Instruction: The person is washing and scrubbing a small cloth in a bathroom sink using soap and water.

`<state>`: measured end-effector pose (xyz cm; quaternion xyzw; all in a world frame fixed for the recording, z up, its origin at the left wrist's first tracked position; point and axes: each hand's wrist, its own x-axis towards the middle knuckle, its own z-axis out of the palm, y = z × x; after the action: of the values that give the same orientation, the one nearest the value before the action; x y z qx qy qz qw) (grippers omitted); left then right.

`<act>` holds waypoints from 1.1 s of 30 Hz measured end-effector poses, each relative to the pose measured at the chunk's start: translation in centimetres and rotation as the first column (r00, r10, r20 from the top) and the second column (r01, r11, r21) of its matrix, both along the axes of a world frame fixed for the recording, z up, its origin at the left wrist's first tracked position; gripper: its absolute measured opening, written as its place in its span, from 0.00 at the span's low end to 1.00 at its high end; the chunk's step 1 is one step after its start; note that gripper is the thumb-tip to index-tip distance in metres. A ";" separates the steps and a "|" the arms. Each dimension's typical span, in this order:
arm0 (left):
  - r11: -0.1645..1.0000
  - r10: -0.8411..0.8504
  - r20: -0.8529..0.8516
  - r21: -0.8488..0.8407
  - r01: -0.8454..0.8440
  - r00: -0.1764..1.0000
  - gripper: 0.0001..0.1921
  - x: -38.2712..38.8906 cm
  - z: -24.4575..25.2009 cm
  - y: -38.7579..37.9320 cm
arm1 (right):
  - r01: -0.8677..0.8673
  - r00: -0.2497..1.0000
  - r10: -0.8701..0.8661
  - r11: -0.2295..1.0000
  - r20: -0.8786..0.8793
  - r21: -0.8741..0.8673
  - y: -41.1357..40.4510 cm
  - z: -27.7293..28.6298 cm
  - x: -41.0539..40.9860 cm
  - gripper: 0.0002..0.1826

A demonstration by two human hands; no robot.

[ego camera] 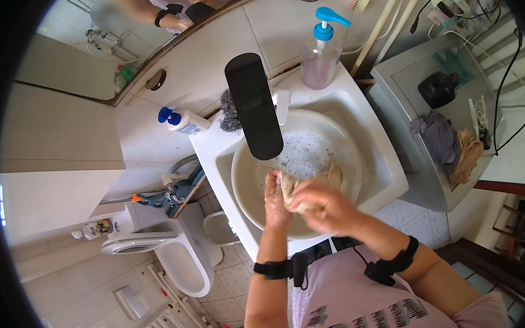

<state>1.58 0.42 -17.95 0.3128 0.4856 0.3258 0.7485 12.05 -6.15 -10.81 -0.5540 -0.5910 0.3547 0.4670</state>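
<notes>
A round pale basin (242,194) of sudsy water (304,150) sits inside a white washbasin (387,176). Over its near part, my left hand (276,203) grips a wet beige cloth (289,187), its fingers closed around one side. My right hand (326,207) is on the same cloth from the right, slightly blurred, with its fingers bent over it. Part of the cloth (334,176) trails into the water on the right. The faucet's white spout (282,106) shows beside a black oblong object (254,106) that hides part of the basin's far rim.
Behind the basin stand a clear pump bottle (321,63) with a blue top, a white bottle (190,123) and a grey scouring pad (229,112). Crumpled cloths (437,140) lie on a grey appliance (456,201) at right. A toilet (185,268) is at left.
</notes>
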 end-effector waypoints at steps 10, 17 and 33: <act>0.960 0.252 0.499 -0.239 -0.148 0.829 0.18 -0.3 -5.7 -1.0 | 0.244 0.962 -0.258 0.959 0.087 0.142 1.4 -1.5 -2.0 0.14; 0.921 0.250 0.194 -0.349 -0.171 0.949 0.17 4.0 -0.5 -2.6 | 0.419 0.893 -0.355 0.880 0.275 -0.225 4.5 -7.4 2.5 0.16; 0.999 -0.004 0.896 -0.017 0.044 0.445 0.22 -0.6 -7.2 -3.2 | 0.208 0.900 -0.182 0.978 0.397 -0.025 0.7 -1.3 -3.6 0.15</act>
<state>1.02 -2.74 -25.20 0.0869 0.0200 0.4220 0.9022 8.49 -5.41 -12.12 -0.6854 -0.6020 0.2074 0.3533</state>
